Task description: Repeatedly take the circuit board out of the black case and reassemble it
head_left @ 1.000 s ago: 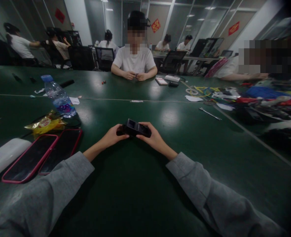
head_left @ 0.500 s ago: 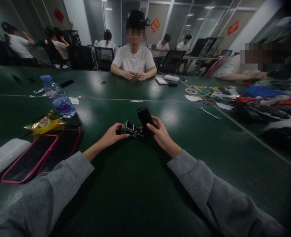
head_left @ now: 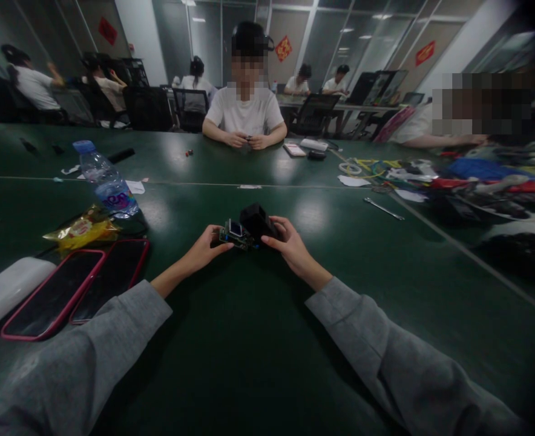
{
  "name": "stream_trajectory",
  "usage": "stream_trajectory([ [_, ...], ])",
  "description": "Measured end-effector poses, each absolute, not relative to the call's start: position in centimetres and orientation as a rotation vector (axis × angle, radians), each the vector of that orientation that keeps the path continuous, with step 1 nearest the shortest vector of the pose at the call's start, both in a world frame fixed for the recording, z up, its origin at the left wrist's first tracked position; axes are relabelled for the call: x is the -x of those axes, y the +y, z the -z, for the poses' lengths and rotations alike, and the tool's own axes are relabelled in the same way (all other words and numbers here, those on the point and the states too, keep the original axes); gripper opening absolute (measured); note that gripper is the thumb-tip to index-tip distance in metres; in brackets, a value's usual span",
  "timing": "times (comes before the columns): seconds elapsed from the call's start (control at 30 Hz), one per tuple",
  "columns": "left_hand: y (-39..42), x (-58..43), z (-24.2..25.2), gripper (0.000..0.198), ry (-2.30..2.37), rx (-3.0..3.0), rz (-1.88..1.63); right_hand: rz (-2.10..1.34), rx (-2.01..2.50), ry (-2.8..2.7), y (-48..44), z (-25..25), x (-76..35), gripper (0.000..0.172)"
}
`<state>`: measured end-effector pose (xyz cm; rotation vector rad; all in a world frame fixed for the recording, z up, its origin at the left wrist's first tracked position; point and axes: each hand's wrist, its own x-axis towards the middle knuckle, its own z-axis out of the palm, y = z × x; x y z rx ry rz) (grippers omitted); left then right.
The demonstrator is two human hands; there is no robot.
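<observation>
Between thumb and fingers my left hand point(head_left: 207, 248) grips a small green circuit board point(head_left: 235, 230) by its left end. A little screen is mounted on the board, and small parts show at its right end. My right hand point(head_left: 293, 247) is closed on a black box-shaped housing point(head_left: 255, 221), tilted, with a hollow end visible. The housing overlaps the right end of the board in view; whether the two touch I cannot tell. Both are held just above the green table point(head_left: 249, 339), and the fingers behind them are partly hidden.
To my left are two red-edged phones point(head_left: 54, 297), a white power bank point(head_left: 11, 290), a yellow packet point(head_left: 83, 230) and a water bottle point(head_left: 108, 181). A wrench point(head_left: 384, 209) and piled cables point(head_left: 371, 166) lie to the right. A person point(head_left: 247, 112) sits opposite.
My right hand has turned the black housing so its hollow end shows, and brought it left, closer over the board. My left hand keeps its hold on the board.
</observation>
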<state>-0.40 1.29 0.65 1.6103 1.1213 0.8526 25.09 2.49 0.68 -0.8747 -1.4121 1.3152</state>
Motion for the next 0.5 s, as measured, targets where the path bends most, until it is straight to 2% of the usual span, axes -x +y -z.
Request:
stream_trajectory([
  [0.5,0.7,-0.1,-1.7,0.054,1.092,-1.580,-0.823,-1.228,0.831,-1.542,2.4,-0.6,-24.7,0.054],
])
